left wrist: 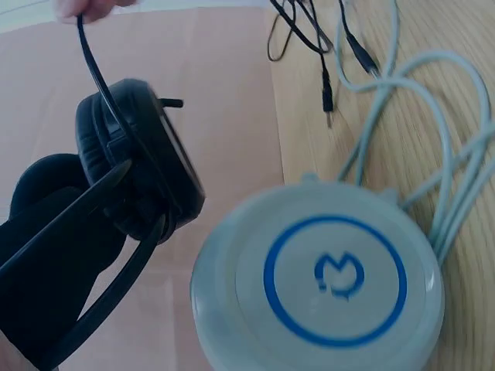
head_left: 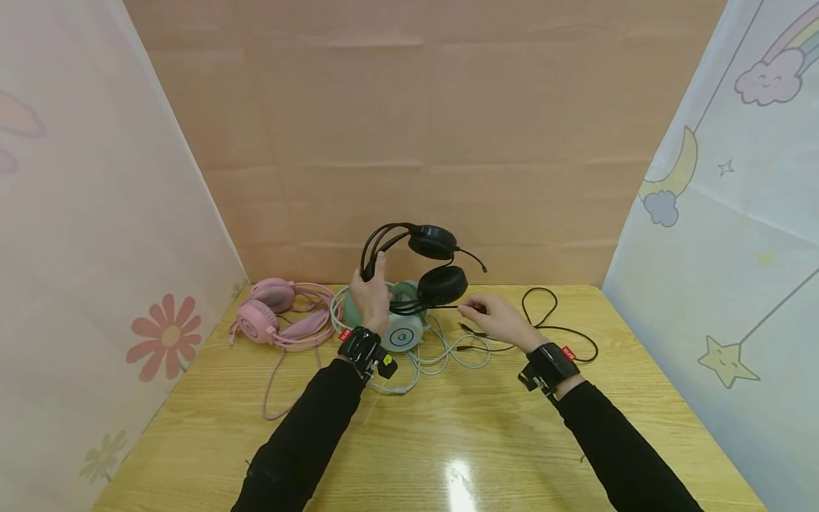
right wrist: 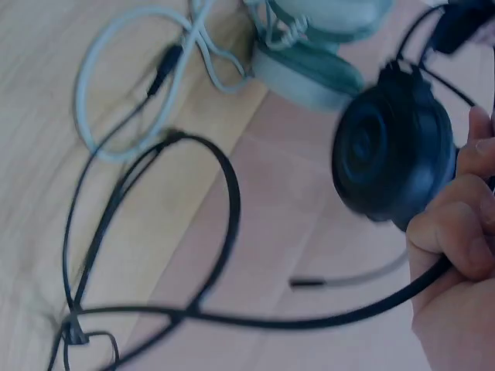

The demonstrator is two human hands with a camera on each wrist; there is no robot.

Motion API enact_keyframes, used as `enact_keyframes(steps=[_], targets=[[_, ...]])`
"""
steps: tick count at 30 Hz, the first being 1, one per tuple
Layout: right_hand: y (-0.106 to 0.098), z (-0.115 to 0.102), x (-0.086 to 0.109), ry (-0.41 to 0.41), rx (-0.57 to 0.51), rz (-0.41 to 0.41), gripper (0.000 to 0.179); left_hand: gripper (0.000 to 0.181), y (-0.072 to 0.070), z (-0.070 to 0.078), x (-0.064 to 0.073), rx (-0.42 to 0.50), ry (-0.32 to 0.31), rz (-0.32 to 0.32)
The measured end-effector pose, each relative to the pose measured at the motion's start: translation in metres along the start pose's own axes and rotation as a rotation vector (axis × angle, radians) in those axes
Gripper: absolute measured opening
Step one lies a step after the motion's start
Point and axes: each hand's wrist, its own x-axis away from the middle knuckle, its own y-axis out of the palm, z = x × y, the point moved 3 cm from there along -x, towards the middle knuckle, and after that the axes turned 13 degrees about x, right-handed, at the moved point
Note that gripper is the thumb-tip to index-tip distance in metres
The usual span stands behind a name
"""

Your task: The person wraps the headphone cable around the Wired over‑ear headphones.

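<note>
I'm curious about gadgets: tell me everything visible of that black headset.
The black, plastic-looking headset has a multi-strand headband, two padded round ear cups, one with a bluish emblem, and a boom microphone. It is held sideways above the light wooden table, cups toward the right. The person's left grip holds the headband; the right grip pinches its black cable. Whether it touches the green-and-white headphones nearby is unclear.

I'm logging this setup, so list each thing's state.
Black headset: lifted off the table in the left hand
Microphone: pointing outward
Black cable: gripped by the right hand, partly looped on the table
Black plug: unplugged
Pink headset: lying on the table
Green-and-white headset: lying on the table
Pale cable: loosely looped
</note>
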Motion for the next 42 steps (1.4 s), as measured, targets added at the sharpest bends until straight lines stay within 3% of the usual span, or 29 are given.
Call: enact_keyframes(steps=[7,14,18,24,32,42], targets=[[-0.021,0.006,0.000,0.019,0.035,0.066,0.018,0.058,-0.003,0.004,0.001,-0.091,0.050,-0.062],[-0.048,0.007,-0.008,0.019,0.095,0.102,0.016,0.057,0.007,0.015,-0.004,-0.208,0.157,-0.176],[-0.059,0.008,-0.014,0.010,0.121,0.106,0.016,0.055,0.012,0.022,-0.007,-0.233,0.184,-0.208],[-0.062,0.013,-0.020,0.010,0.101,0.089,0.018,0.055,0.016,0.023,-0.005,-0.250,0.129,-0.253],[-0.066,0.017,-0.028,-0.021,0.119,0.104,0.021,0.056,0.014,0.023,-0.003,-0.213,0.068,-0.268],[-0.078,0.015,-0.038,-0.027,0.135,0.122,0.018,0.057,0.014,0.022,-0.005,-0.248,0.036,-0.300]])
